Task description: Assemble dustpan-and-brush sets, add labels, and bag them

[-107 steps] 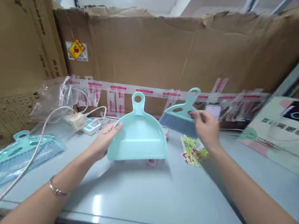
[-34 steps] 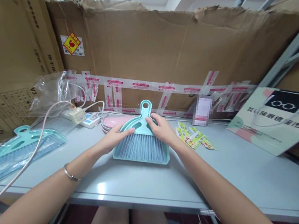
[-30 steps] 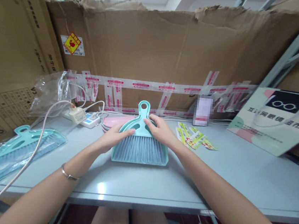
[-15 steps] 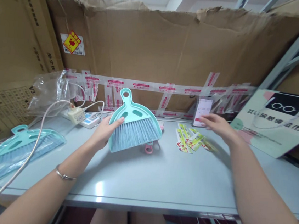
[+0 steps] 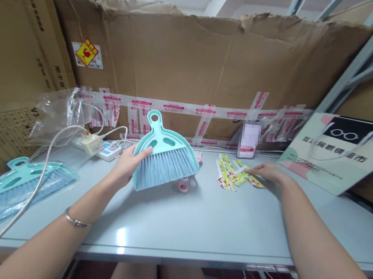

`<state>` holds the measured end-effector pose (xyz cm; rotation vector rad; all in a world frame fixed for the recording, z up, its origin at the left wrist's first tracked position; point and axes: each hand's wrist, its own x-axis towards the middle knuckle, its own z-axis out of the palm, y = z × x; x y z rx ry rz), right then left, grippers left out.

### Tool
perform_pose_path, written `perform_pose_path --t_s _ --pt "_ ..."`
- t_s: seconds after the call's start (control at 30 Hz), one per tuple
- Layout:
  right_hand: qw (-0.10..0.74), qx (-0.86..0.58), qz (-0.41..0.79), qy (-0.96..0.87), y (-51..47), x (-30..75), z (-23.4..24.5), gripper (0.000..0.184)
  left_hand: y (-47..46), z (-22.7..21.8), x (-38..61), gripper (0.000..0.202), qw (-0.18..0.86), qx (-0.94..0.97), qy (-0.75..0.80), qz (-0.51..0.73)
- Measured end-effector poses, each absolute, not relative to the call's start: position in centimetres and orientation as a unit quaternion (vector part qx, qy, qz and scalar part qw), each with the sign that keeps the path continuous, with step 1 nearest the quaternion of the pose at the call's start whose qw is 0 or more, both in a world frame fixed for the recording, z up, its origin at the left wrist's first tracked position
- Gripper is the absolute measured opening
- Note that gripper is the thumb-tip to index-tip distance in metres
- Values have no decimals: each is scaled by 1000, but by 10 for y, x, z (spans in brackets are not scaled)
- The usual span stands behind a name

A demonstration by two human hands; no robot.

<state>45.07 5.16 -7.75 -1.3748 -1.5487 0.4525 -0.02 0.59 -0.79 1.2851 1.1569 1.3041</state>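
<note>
A mint-green dustpan [image 5: 160,136] with a grey-bristled brush [image 5: 166,166] nested in it is raised above the table. My left hand [image 5: 129,162] grips its left side, thumb across the front. Behind its lower right edge, the pink handle loop [image 5: 183,185] of something mostly hidden sticks out. To the right, several yellow-green printed strips [image 5: 226,172] lie overlapping on the table. The fingers of my right hand [image 5: 268,171] are together, pinching at the rightmost strip's upper edge. A phone [image 5: 249,141] leans upright just behind that hand.
A bagged second dustpan set [image 5: 28,189] lies at left, crossed by a white cable [image 5: 40,182]. Plugs sit in a power strip [image 5: 110,151] behind. Tall cardboard [image 5: 188,60] backs the table [image 5: 197,229]. A printed bag [image 5: 334,159] leans at right.
My right hand has moved down from the phone's screen to the printed strips. My left hand still holds the dustpan and brush in nearly the same pose. The view has shifted slightly.
</note>
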Motion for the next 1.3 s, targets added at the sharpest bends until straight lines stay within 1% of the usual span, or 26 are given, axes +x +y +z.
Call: perform_pose_path --t_s 0.17,0.27,0.33,0.4,0.5,0.53,0.57,0.6,0.63,0.67,0.7,0.77,0.8,0.87,0.93,1.0,1.07,1.2,1.3 --pt "391 -654 197 -617 44 443 -70 32 4 -7 1 45 468 532 466 530" --pt "368 -693 186 -591 40 435 -64 37 5 -7 1 47 465 530 468 532" --pt "363 -717 174 -569 37 427 -53 37 5 -8 0 46 460 532 471 532" --pt "364 -735 158 -550 32 414 -36 31 7 -10 0 45 453 539 471 531" --pt "380 -730 139 -551 14 381 3 15 9 -13 0 42 442 547 470 533" --pt "388 -708 149 -571 4 367 17 12 9 -14 1 42 439 548 471 534" --pt "399 -679 167 -593 -6 352 30 13 10 -15 1 42 435 548 472 537" --pt "436 -600 235 -628 -18 336 42 14 11 -16 0 41 432 549 472 538" --pt "456 -502 312 -665 -29 320 52 16 11 -17 0 41 427 551 471 540" --pt "458 -407 378 -694 -39 304 59 19 12 -17 0 40 424 555 469 541" --pt "442 -319 439 -714 -47 289 63 21 13 -18 -1 40 419 558 467 543" --pt "391 -215 519 -730 -55 260 62 23 14 -19 -1 39 412 561 463 549" --pt "365 -198 543 -730 -55 248 58 23 14 -19 -1 39 410 561 460 553" --pt "344 -225 564 -716 -47 225 43 24 13 -18 -1 39 410 557 458 559" --pt "372 -307 550 -682 -33 209 25 26 12 -17 1 38 419 549 455 562" --pt "418 -392 509 -642 -17 198 9 25 10 -15 3 38 437 534 451 567" --pt "447 -441 469 -621 -6 193 -4 21 10 -15 5 39 459 517 442 572" --pt "472 -459 436 -614 2 192 -14 20 10 -16 5 41 484 513 429 564" --pt "484 -467 435 -598 1 193 -13 22 10 -15 3 43 478 534 433 547"
